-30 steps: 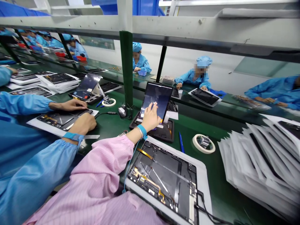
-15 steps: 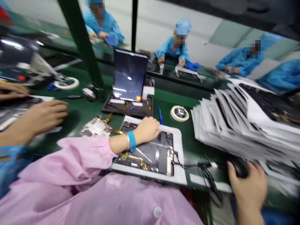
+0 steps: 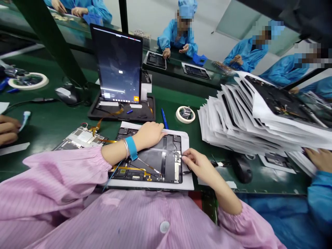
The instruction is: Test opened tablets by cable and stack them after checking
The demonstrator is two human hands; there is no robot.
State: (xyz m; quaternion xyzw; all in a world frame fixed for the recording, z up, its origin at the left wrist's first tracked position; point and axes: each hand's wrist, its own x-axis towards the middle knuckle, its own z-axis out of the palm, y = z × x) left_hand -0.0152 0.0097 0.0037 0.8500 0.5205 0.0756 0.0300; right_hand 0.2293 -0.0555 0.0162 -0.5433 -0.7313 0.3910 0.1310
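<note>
An opened tablet housing [image 3: 153, 162], black with bare circuit boards and orange flex cables, lies on a white sheet [image 3: 188, 183]. My left hand [image 3: 149, 135], with a blue band at its wrist, lies across the housing's far edge, fingers close together and curled over it; its fingertips are partly hidden. At the housing's right edge, my right hand [image 3: 195, 162] pinches a small black cable plug, mostly covered by the fingers, beside the connector board [image 3: 178, 157]. Left of the housing, a silver-covered part [image 3: 80, 138] is joined by orange flex cable. Behind, a lit screen [image 3: 118, 65] stands in a black tray [image 3: 95, 112].
A blue pen [image 3: 164, 118] and a tape roll [image 3: 185, 120] lie behind the housing. A tall stack of white sheets [image 3: 220, 131] with tablet parts stands at right, a black mouse [image 3: 241, 167] before it. Co-workers' hands [image 3: 7, 129] show at both sides; a green post [image 3: 49, 41] rises at left.
My right hand has left the black mouse, moved left and closed at the housing's right edge. My left hand stays on the housing. The co-worker's hands at left have mostly left view.
</note>
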